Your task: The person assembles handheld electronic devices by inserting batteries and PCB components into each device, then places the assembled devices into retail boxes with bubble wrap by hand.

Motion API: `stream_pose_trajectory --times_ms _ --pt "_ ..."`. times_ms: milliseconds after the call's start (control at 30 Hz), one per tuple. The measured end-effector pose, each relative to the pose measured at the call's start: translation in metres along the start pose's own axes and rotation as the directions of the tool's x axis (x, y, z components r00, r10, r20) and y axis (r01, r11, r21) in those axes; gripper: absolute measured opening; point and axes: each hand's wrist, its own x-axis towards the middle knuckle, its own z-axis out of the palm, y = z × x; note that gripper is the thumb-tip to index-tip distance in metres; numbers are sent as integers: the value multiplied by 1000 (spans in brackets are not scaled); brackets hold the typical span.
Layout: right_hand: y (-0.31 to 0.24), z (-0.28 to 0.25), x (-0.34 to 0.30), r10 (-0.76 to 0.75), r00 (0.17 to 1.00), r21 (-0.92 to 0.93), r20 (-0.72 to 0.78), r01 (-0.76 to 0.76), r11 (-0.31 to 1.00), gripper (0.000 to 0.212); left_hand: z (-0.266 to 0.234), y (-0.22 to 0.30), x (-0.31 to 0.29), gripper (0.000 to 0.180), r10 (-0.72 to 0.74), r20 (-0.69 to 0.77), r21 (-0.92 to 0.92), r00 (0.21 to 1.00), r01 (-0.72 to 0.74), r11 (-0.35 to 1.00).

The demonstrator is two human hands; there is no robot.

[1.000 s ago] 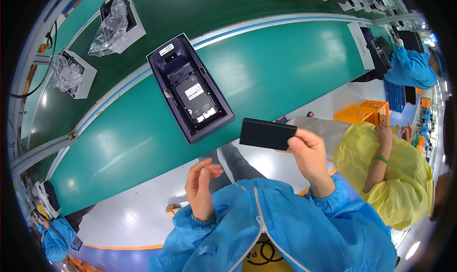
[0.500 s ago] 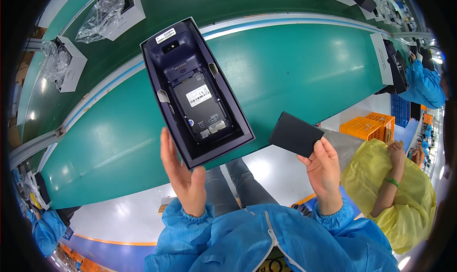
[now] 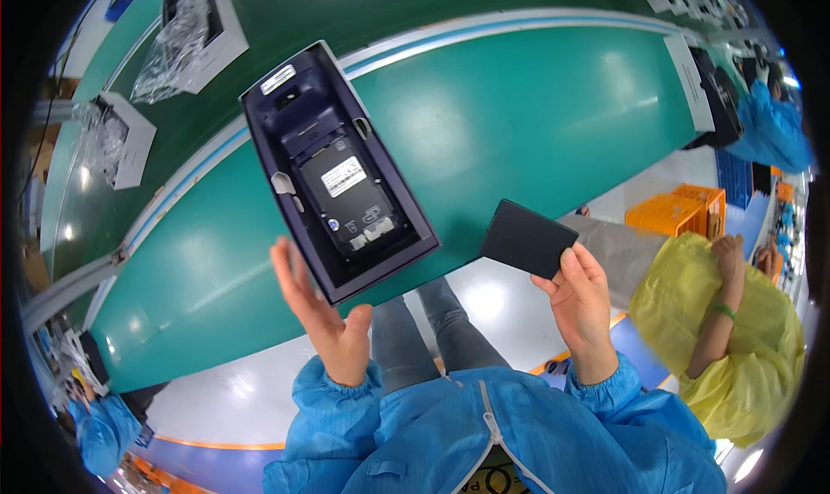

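A dark, open-topped box [image 3: 406, 254] stands on the green bench in front of me. Inside lies a dark handheld device [image 3: 359, 202], back side up, its battery bay uncovered and showing a white label. Along the box's near left side is my left hand [image 3: 327, 321], fingers stretched and thumb apart, with nothing held. Whether its fingers touch the box I cannot tell. To the right, off the bench's near edge, my right hand [image 3: 581, 299] pinches a flat black rectangular battery [image 3: 528, 239] by its lower right corner.
Across the green bench [image 3: 519, 114], a rail separates a darker green belt [image 3: 372, 10] carrying white boxes with clear plastic wrap [image 3: 177, 49]. At right, a person in a yellow smock [image 3: 718, 338] is close by, near orange crates [image 3: 666, 215]. Workers in blue are at both far sides.
The whole scene shifts slightly as the view moves. My right hand still holds the battery, and my left hand stays spread beside the box.
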Motion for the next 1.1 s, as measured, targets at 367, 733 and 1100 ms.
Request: stream_pose_trajectory --times_ms 367,733,1100 --pt "79 -70 -32 -139 918 278 -372 253 926 40 -20 5 60 78 445 542 561 713 -701 440" --pt "240 -92 -91 -220 714 307 -664 529 792 37 -26 -28 60 76 531 461 508 711 -702 500" --pt "317 -108 -111 -107 762 393 -639 442 806 33 -31 -26 66 78 535 317 384 783 -622 683"
